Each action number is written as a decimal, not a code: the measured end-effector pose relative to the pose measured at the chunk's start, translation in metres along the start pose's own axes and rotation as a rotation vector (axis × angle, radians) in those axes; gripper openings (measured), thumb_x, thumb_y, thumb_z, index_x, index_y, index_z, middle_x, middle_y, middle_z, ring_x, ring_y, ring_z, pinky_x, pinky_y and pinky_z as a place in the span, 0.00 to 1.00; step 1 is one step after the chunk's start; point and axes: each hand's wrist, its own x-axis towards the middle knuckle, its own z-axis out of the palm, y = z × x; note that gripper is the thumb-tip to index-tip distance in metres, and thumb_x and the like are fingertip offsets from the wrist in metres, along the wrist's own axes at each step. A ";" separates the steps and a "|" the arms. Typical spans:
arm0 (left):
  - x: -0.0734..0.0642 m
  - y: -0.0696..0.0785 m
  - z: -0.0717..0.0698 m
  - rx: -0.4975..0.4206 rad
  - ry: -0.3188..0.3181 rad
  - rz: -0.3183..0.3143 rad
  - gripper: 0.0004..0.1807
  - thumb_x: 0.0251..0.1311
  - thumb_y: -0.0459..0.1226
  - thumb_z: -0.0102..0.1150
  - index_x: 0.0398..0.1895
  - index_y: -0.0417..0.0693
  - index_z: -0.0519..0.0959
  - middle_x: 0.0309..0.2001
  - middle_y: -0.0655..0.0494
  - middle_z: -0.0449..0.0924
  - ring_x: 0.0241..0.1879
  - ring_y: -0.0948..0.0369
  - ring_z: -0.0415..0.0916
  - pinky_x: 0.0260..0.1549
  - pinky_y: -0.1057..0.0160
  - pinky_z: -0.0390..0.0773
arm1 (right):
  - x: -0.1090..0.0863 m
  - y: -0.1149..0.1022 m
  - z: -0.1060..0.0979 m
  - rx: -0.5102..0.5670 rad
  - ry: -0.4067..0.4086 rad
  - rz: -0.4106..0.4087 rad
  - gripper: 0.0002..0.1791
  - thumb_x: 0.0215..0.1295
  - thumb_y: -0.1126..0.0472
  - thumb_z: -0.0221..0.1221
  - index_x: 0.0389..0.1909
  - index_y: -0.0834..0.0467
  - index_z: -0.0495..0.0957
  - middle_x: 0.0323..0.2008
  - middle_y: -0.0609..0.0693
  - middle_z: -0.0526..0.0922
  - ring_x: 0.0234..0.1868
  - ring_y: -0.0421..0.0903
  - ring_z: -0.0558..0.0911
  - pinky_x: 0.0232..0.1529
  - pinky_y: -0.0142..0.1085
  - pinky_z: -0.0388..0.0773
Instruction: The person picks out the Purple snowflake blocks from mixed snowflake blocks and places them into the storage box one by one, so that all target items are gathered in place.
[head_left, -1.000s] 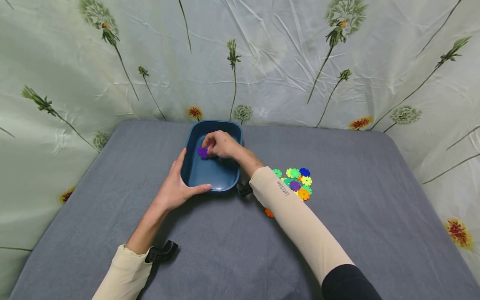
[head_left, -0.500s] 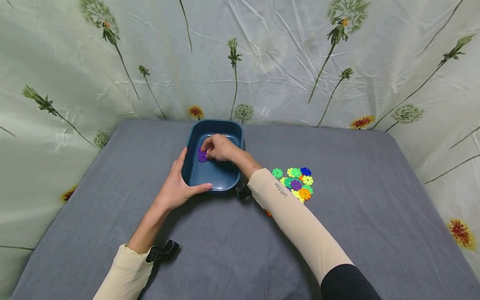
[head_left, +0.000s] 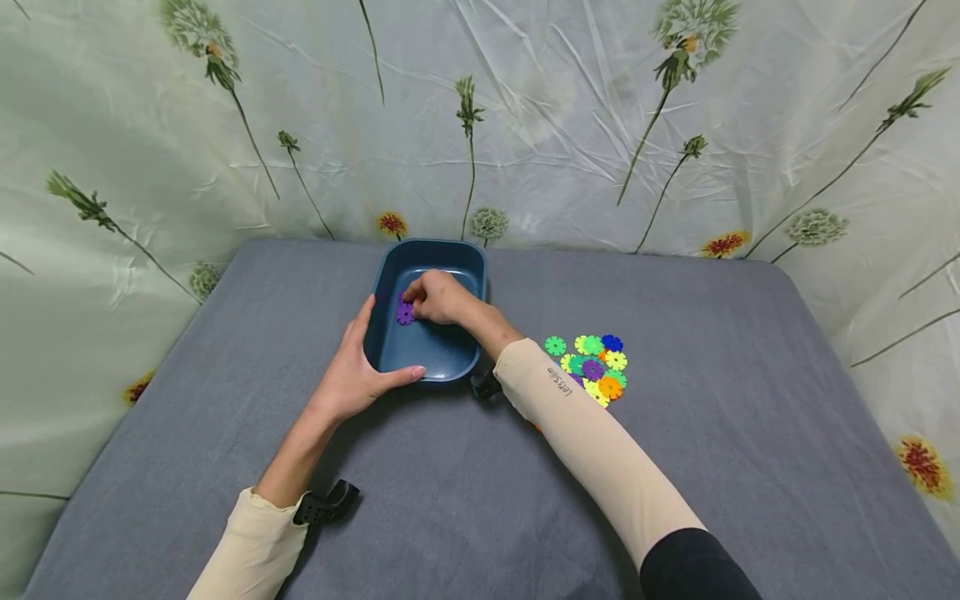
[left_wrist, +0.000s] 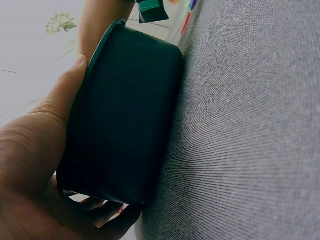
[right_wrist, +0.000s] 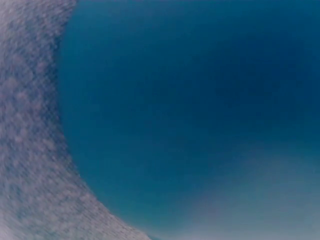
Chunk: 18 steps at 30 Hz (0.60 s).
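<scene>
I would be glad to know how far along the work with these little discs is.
Apparently done: a small start, with purple discs showing inside the blue bin.
In hand: the left hand holds the bin while the right hand curls over those discs, its grip partly hidden.
Probably left: the mixed-colour pile on the table, purple included.

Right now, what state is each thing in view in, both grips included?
Blue bin: upright on the gray tabletop, uncovered.
Left grip: holding the bin, thumb at its near rim.
Purple discs: inside the bin, partly hidden by fingers.
Right grip: fingers curled at those discs; whether pinching one is unclear.
Colored discs: loose on the tabletop, some overlapping, partly behind the right sleeve.
Backdrop: hanging, creased.
</scene>
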 end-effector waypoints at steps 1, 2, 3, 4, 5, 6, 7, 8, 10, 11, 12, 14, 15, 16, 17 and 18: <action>0.000 0.000 0.000 0.000 0.000 0.000 0.73 0.50 0.55 0.80 0.86 0.66 0.31 0.84 0.38 0.40 0.81 0.38 0.47 0.75 0.30 0.53 | 0.000 0.000 0.000 0.003 0.003 0.003 0.17 0.71 0.68 0.63 0.59 0.61 0.85 0.38 0.50 0.85 0.37 0.39 0.74 0.39 0.25 0.67; 0.000 0.000 0.000 -0.001 0.000 -0.001 0.73 0.50 0.55 0.80 0.86 0.67 0.31 0.84 0.39 0.40 0.81 0.38 0.47 0.75 0.30 0.53 | 0.000 0.000 0.001 0.005 0.004 0.007 0.18 0.71 0.68 0.63 0.59 0.61 0.85 0.37 0.49 0.84 0.36 0.39 0.74 0.39 0.25 0.67; 0.000 -0.001 0.000 0.000 -0.001 -0.001 0.74 0.50 0.56 0.80 0.86 0.67 0.31 0.84 0.39 0.40 0.81 0.38 0.47 0.75 0.30 0.53 | 0.001 0.000 0.001 0.007 0.005 0.009 0.18 0.70 0.68 0.63 0.59 0.61 0.85 0.36 0.48 0.84 0.36 0.39 0.74 0.39 0.25 0.67; 0.000 -0.001 0.000 0.001 0.000 -0.001 0.74 0.50 0.56 0.80 0.86 0.67 0.31 0.84 0.39 0.40 0.81 0.38 0.48 0.75 0.30 0.53 | 0.000 -0.001 0.001 0.009 0.007 0.011 0.18 0.70 0.68 0.63 0.59 0.61 0.85 0.35 0.48 0.83 0.36 0.39 0.75 0.38 0.25 0.67; 0.000 0.000 0.000 0.001 0.001 0.000 0.74 0.50 0.56 0.80 0.86 0.67 0.31 0.84 0.39 0.41 0.81 0.38 0.48 0.75 0.30 0.54 | 0.000 -0.001 0.001 0.010 0.008 0.013 0.18 0.69 0.68 0.64 0.59 0.61 0.85 0.35 0.48 0.82 0.35 0.39 0.75 0.38 0.25 0.67; 0.000 0.000 0.000 0.002 0.003 0.000 0.74 0.49 0.56 0.81 0.86 0.67 0.31 0.84 0.38 0.41 0.80 0.38 0.49 0.75 0.30 0.54 | 0.000 -0.001 0.001 0.012 0.008 0.014 0.17 0.69 0.68 0.64 0.58 0.61 0.85 0.34 0.48 0.82 0.35 0.39 0.75 0.37 0.25 0.67; 0.001 -0.001 0.000 0.001 0.003 0.001 0.74 0.50 0.56 0.81 0.86 0.67 0.31 0.84 0.38 0.41 0.80 0.38 0.49 0.75 0.30 0.54 | 0.000 -0.001 0.001 0.013 0.008 0.014 0.17 0.69 0.68 0.65 0.58 0.61 0.85 0.34 0.48 0.82 0.35 0.39 0.75 0.37 0.25 0.67; 0.001 -0.001 0.000 0.001 0.004 0.001 0.74 0.50 0.56 0.80 0.86 0.66 0.31 0.84 0.38 0.41 0.80 0.38 0.49 0.75 0.30 0.54 | 0.000 -0.001 0.001 0.012 0.010 0.013 0.17 0.68 0.68 0.66 0.57 0.61 0.85 0.34 0.48 0.82 0.35 0.38 0.75 0.37 0.25 0.68; 0.001 -0.001 0.000 0.002 0.006 0.002 0.74 0.50 0.56 0.80 0.86 0.65 0.32 0.84 0.38 0.41 0.81 0.38 0.48 0.75 0.30 0.53 | -0.001 -0.001 0.001 0.013 0.011 0.012 0.17 0.67 0.67 0.67 0.56 0.61 0.85 0.34 0.48 0.81 0.35 0.39 0.75 0.37 0.25 0.68; 0.001 -0.001 0.000 0.002 0.006 0.003 0.73 0.50 0.56 0.80 0.86 0.64 0.32 0.84 0.38 0.41 0.81 0.38 0.48 0.75 0.30 0.53 | -0.001 -0.001 0.001 0.014 0.013 0.011 0.17 0.67 0.67 0.68 0.56 0.61 0.85 0.34 0.48 0.81 0.35 0.39 0.76 0.36 0.25 0.68; 0.001 -0.001 0.000 0.002 0.006 0.002 0.73 0.50 0.56 0.80 0.86 0.64 0.32 0.84 0.39 0.41 0.81 0.38 0.48 0.75 0.30 0.53 | -0.001 -0.001 0.001 0.015 0.014 0.012 0.17 0.66 0.67 0.68 0.56 0.61 0.85 0.34 0.48 0.81 0.35 0.39 0.76 0.36 0.25 0.69; 0.001 0.000 0.000 0.003 0.006 0.000 0.73 0.50 0.56 0.80 0.86 0.63 0.32 0.84 0.39 0.40 0.81 0.38 0.48 0.75 0.29 0.53 | -0.002 -0.002 0.001 0.017 0.018 0.012 0.17 0.66 0.66 0.69 0.55 0.61 0.85 0.34 0.48 0.81 0.36 0.39 0.76 0.36 0.25 0.69; 0.001 0.000 0.000 0.003 0.006 0.000 0.73 0.50 0.57 0.80 0.86 0.64 0.32 0.84 0.39 0.40 0.81 0.38 0.48 0.75 0.30 0.54 | -0.002 -0.001 0.001 0.021 0.020 0.013 0.17 0.66 0.66 0.69 0.55 0.60 0.85 0.34 0.48 0.81 0.35 0.39 0.76 0.36 0.25 0.69; 0.000 -0.001 0.001 0.002 0.006 0.000 0.73 0.50 0.57 0.80 0.86 0.64 0.32 0.84 0.39 0.40 0.81 0.38 0.48 0.75 0.30 0.54 | -0.002 -0.001 0.002 0.024 0.023 0.013 0.17 0.66 0.67 0.69 0.55 0.60 0.85 0.34 0.48 0.81 0.35 0.39 0.76 0.36 0.25 0.70; 0.000 -0.001 0.001 0.001 0.007 0.000 0.74 0.50 0.56 0.80 0.86 0.64 0.32 0.84 0.39 0.40 0.81 0.38 0.48 0.75 0.30 0.54 | -0.003 -0.001 0.002 0.026 0.026 0.012 0.16 0.66 0.67 0.69 0.55 0.60 0.85 0.34 0.48 0.80 0.35 0.39 0.76 0.36 0.25 0.70; 0.000 -0.001 0.001 0.000 0.007 0.001 0.74 0.50 0.56 0.80 0.86 0.63 0.32 0.84 0.39 0.40 0.81 0.38 0.48 0.75 0.30 0.54 | -0.003 -0.001 0.002 0.031 0.029 0.010 0.16 0.66 0.67 0.69 0.54 0.60 0.85 0.33 0.48 0.80 0.34 0.39 0.76 0.35 0.25 0.70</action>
